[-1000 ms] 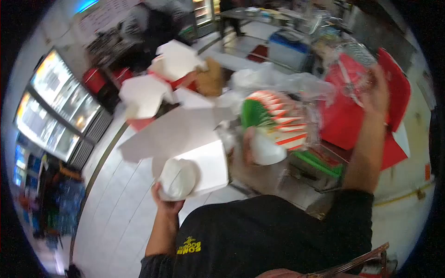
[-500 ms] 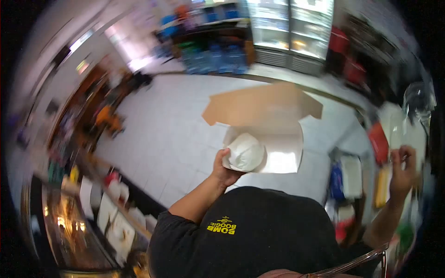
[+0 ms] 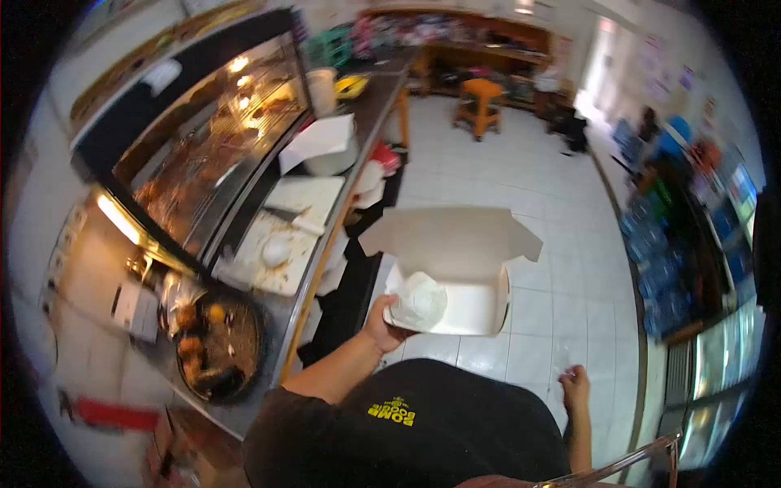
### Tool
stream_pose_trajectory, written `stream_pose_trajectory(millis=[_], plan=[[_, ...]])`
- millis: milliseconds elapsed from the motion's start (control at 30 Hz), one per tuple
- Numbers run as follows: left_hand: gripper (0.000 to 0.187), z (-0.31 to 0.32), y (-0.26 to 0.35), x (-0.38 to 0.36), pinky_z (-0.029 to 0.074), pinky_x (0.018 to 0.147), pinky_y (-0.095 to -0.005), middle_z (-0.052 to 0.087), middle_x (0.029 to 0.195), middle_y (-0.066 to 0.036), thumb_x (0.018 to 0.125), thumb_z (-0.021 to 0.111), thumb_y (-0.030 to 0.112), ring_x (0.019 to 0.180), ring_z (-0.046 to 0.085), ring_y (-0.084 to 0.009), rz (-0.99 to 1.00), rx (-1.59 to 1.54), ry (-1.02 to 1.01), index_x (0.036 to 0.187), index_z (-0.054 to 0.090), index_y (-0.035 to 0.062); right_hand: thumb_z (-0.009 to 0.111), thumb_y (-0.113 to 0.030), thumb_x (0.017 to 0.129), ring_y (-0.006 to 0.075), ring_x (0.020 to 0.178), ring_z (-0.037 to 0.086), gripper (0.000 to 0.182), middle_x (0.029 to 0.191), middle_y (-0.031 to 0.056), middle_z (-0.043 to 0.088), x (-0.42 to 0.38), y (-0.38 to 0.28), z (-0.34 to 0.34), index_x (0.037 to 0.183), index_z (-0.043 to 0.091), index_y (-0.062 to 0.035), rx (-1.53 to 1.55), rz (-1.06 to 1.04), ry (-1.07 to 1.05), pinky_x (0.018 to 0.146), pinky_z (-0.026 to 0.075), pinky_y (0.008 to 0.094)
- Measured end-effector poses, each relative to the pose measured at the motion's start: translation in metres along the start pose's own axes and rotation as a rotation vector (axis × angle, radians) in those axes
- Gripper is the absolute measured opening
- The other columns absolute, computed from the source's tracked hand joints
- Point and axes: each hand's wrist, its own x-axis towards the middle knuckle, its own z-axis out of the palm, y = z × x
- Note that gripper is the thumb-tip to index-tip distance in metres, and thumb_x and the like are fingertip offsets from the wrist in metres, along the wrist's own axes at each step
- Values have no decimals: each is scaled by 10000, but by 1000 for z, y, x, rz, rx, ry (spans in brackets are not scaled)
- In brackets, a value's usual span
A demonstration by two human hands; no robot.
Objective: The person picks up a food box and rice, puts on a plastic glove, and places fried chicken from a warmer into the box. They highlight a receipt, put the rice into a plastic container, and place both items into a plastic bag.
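Head cam, looking down over a black shirt: left hand point(image 3: 380, 319) out front, grip wrapped around the near-left corner of an open takeaway box point(image 3: 468, 305), lid point(image 3: 450, 232) flipped up and back. Sitting inside at the left end, right by the thumb, one white paper-wrapped item point(image 3: 421, 299). Rest of the box looks bare, so roughly: one thing packed, room for more, lid not yet closed. Right hand point(image 3: 575, 385) hanging low by the hip over the tiled floor point(image 3: 521, 163), holding nothing, fingers loosely curled, well apart from the box. Off to the left, long desk point(image 3: 277, 252) with white papers and a tray of fried food point(image 3: 213, 342), plus a lit glass warmer point(image 3: 213, 142) behind it. Kinda blurry at the edges.
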Motion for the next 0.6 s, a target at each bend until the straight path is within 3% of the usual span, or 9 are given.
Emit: stream_pose_trajectory(millis=[33, 67, 167, 233, 333, 400, 500, 567, 600], plan=[[697, -9, 5, 8, 386, 902, -455, 445, 1229, -120, 665, 500, 424, 1108, 454, -304, 67, -38, 54, 1277, 362, 120, 601, -55, 682, 155, 680, 559, 179, 722, 89, 576, 49, 2, 31, 820, 503, 3, -39, -148, -113, 607, 452, 290], [698, -7, 15, 13, 386, 903, -455, 440, 1231, -126, 665, 497, 421, 1107, 452, -310, 133, -71, 108, 1279, 358, 119, 631, -118, 699, 265, 741, 595, 242, 784, 149, 610, 82, -42, 51, 876, 526, 8, -114, -191, -337, 663, 463, 339], [702, -10, 40, 16, 391, 893, -453, 423, 1235, -154, 676, 478, 420, 1105, 446, -325, 357, -162, 252, 1280, 342, 88, 600, -149, 783, 131, 730, 562, 165, 768, 68, 602, 149, -144, 118, 856, 551, -8, -79, -302, -953, 657, 445, 265], [711, -21, 58, 16, 396, 887, -450, 419, 1235, -159, 680, 473, 429, 1108, 443, -321, 493, -215, 319, 1279, 335, 72, 586, -124, 797, 116, 729, 549, 121, 759, 39, 589, 177, -196, 154, 825, 557, -10, -49, -232, -1253, 666, 438, 255], [714, -43, 86, 8, 380, 890, -449, 409, 1234, -162, 695, 443, 446, 1103, 440, -309, 754, -221, 430, 1282, 317, 59, 580, -100, 803, 98, 732, 539, 80, 753, 11, 577, 223, -273, 209, 807, 562, -22, -75, -526, -1414, 657, 436, 252], [713, -75, 101, -2, 365, 897, -449, 426, 1214, -152, 698, 424, 460, 1095, 439, -309, 898, -271, 449, 1278, 319, 58, 575, -35, 771, 139, 698, 552, 28, 754, 38, 592, 237, -340, 242, 797, 570, -43, -121, -842, -1377, 630, 435, 268], [715, -95, 143, -19, 372, 895, -450, 441, 1200, -142, 693, 424, 468, 1092, 443, -313, 1152, -210, 684, 1270, 328, 57, 566, 39, 689, 221, 674, 559, 132, 758, 83, 590, 232, -471, 250, 786, 573, -51, -120, -1382, -1272, 613, 442, 315], [698, -95, 177, -30, 397, 876, -449, 445, 1200, -142, 691, 437, 452, 1086, 451, -317, 1210, -152, 703, 1261, 343, 62, 567, 64, 653, 246, 686, 558, 170, 760, 80, 591, 247, -546, 235, 785, 573, -43, -157, -1594, -1100, 614, 442, 340], [698, -105, 185, -34, 409, 865, -447, 439, 1207, -144, 691, 442, 449, 1086, 452, -320, 1283, -195, 784, 1265, 338, 65, 576, 63, 650, 230, 693, 560, 169, 760, 84, 587, 263, -574, 228, 788, 568, -35, -164, -1588, -977, 623, 440, 322]])
